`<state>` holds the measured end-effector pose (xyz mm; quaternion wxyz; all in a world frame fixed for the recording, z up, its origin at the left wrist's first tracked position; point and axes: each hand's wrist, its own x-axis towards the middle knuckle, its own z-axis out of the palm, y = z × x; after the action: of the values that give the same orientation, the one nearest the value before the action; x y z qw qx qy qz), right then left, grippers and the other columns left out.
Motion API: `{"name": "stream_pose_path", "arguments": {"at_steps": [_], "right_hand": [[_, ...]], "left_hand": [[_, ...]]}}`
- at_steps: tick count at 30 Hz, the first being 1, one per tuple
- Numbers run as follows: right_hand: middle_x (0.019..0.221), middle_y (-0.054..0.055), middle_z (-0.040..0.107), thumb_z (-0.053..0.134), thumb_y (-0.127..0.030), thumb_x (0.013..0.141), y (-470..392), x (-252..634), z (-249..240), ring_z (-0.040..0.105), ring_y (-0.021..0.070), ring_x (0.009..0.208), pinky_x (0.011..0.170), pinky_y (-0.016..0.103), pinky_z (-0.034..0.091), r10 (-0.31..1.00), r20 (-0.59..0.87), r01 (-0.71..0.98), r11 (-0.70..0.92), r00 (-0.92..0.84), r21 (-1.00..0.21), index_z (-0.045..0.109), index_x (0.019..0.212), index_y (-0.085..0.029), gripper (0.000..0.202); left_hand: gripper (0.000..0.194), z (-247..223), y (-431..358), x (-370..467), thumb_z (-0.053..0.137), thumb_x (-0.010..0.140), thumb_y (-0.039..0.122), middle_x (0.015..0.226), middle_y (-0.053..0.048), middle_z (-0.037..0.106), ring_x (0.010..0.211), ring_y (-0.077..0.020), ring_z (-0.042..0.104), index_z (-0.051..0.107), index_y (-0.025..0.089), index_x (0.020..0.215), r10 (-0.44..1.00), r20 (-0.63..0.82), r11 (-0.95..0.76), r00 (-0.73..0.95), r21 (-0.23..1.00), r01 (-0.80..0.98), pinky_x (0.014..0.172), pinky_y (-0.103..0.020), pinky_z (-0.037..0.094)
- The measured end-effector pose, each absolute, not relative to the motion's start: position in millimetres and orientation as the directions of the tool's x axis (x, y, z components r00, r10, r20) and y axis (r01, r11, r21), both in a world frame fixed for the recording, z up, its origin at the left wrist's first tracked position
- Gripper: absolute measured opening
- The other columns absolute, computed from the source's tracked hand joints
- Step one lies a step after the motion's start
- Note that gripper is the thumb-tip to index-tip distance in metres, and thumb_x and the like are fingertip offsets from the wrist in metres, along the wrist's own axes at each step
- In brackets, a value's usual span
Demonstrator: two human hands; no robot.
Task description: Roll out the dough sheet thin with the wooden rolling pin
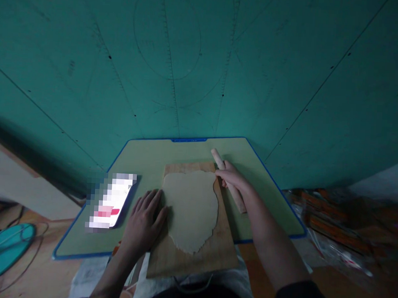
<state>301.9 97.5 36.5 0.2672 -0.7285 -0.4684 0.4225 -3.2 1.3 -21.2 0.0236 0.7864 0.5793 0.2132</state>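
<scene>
Far left: teal disc (8, 248) on the floor, thin cord lying over and beside it. Floor is wood-toned.

Bench (148, 151): pale green top, blue rim, far edge by the teal wall (203, 69), which bears drawn lines, a circle and dark dots. On its left part lies the phone (114, 200), screen lit white with a red-pink patch; screen content blurred out, unreadable.

Left hand (145, 219): palm down, empty, moderately wide, thumb apart from the fingers. Fingertips at the left edge of the dough (192, 206); thumb tip over its margin. Exact contact of each fingertip cannot be told.

Dough: one thin, flat, pale sheet on the board (168, 263), covering most of its upper and middle area. Lower edge ragged, tapering toward the near side; right edge wavy. Bare wood shows below and to the right. Board projects past the near rim of the bench, above white cloth (242, 267).

Right hand (234, 175): closed around the pin (237, 197), just beside the board's upper right edge. Pin slants, far end toward the left, near end toward the right.

Far right: clear plastic and orange packets (327, 222) on the floor.
</scene>
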Motion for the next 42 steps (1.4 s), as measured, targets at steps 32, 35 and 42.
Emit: {"name": "stream_pose_path", "arguments": {"at_steps": [32, 35, 42], "right_hand": [[0.04, -0.015, 0.043, 0.074, -0.033, 0.064, 90.9, 330.4, 31.9, 0.037, 0.0091, 0.032, 0.035, 0.022, 0.023, 0.985, -0.117, -0.07, -0.127, -0.129, -0.989, 0.054, 0.099, -0.024, 0.042], [0.041, -0.015, 0.045, 0.073, -0.031, 0.06, 91.0, 329.5, 31.8, 0.037, 0.0091, 0.033, 0.035, 0.022, 0.025, 0.986, -0.14, -0.073, -0.147, -0.094, -0.986, 0.055, 0.097, -0.024, 0.041], [0.068, -0.007, 0.068, 0.065, -0.019, 0.056, 94.5, 332.7, 30.8, 0.046, 0.0083, 0.039, 0.036, 0.022, 0.03, 0.987, -0.159, -0.093, -0.157, 0.02, -0.983, 0.054, 0.096, -0.025, 0.042]], "left_hand": [[0.055, -24.7, 2.6, -3.2, 0.036, 0.103, 0.043, 0.146, -0.017, 0.057, 0.14, -0.0345, 0.048, 0.052, 0.012, 0.145, 0.903, 0.339, -0.357, 0.263, 0.253, 0.899, 0.115, -0.058, 0.041], [0.054, -24.3, 3.1, -2.7, 0.038, 0.102, 0.044, 0.146, -0.017, 0.057, 0.141, -0.0339, 0.048, 0.052, 0.013, 0.145, 0.903, 0.341, -0.356, 0.261, 0.253, 0.9, 0.115, -0.057, 0.041], [0.052, -28.1, 3.3, -3.7, 0.04, 0.102, 0.04, 0.145, -0.017, 0.058, 0.139, -0.0345, 0.049, 0.052, 0.014, 0.145, 0.897, 0.358, -0.365, 0.259, 0.27, 0.891, 0.115, -0.059, 0.04]]}}
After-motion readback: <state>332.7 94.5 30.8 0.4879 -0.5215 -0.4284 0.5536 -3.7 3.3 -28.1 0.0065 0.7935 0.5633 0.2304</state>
